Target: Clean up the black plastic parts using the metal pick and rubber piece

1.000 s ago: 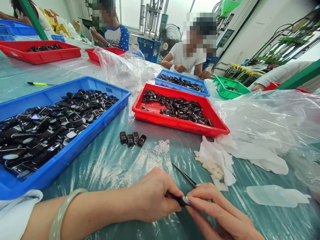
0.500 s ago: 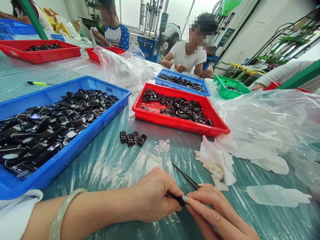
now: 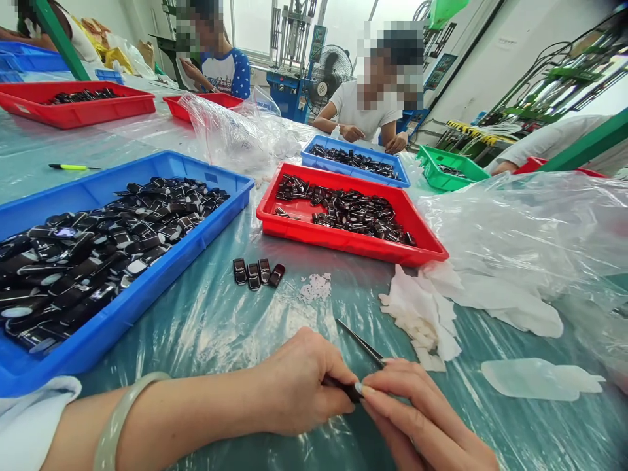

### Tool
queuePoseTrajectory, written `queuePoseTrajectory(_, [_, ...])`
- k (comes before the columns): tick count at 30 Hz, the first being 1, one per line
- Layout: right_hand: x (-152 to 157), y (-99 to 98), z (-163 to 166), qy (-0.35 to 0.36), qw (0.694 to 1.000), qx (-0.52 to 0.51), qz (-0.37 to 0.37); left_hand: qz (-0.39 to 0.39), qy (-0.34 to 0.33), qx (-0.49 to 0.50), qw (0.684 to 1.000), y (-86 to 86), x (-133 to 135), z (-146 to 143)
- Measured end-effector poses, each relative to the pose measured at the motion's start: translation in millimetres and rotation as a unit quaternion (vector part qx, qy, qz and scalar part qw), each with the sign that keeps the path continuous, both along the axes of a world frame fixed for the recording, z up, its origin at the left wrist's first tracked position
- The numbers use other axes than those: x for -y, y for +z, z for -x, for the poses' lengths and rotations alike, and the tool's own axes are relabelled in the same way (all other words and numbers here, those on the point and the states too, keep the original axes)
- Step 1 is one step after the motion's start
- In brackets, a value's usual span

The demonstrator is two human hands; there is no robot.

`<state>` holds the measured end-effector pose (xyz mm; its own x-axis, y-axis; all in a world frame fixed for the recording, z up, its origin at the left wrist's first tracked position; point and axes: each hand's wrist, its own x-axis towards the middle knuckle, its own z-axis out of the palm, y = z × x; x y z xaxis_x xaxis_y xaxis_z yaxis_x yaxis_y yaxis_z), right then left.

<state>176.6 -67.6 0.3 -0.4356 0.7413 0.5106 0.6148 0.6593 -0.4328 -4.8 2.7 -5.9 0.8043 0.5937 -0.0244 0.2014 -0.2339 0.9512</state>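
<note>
Between thumb and fingers, my left hand (image 3: 309,386) pinches a small black plastic piece (image 3: 346,388) whose pale end faces right. My right hand (image 3: 422,412) presses its fingertips against that end. Dark pointed tweezers (image 3: 360,341) stick out from the right hand, tips toward the upper left; their rear part is hidden by the fingers. Several similar black pieces (image 3: 254,275) lie in a short row on the plastic-covered table beyond my hands. Beside them is a little heap of white scraps (image 3: 315,286). Most of the held piece is covered by my fingers.
A blue tray (image 3: 196,252) heaped with black pieces stands at left; a red tray (image 3: 304,230) of them lies ahead. Crumpled white cloth (image 3: 424,307) and a translucent squeeze bottle (image 3: 530,378) lie right. Co-workers sit across the table, one in a white shirt (image 3: 366,108).
The view has shifted slightly, so everything sits a little further left. Both hands keep the same grip on the black piece, and the tweezers stay in the right hand.
</note>
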Motion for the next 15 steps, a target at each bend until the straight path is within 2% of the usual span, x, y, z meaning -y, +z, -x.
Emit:
queuePoseTrajectory(4, [-1.6,-0.4,1.4,-0.014,0.999,-0.018,0.032,0.017,0.009,-0.022,1.000,1.7,-1.0,-0.9])
queuePoseTrajectory(9, [-0.9,1.8,1.0,-0.080,0.991,-0.094,0.041,0.053,0.018,-0.046,0.997,4.9,-1.6,-1.2])
queuePoseTrajectory(15, [-7.4,-0.1,-1.6,-0.120,0.986,-0.104,0.050,0.137,0.040,-0.042,0.989,5.4,-0.5,-0.3])
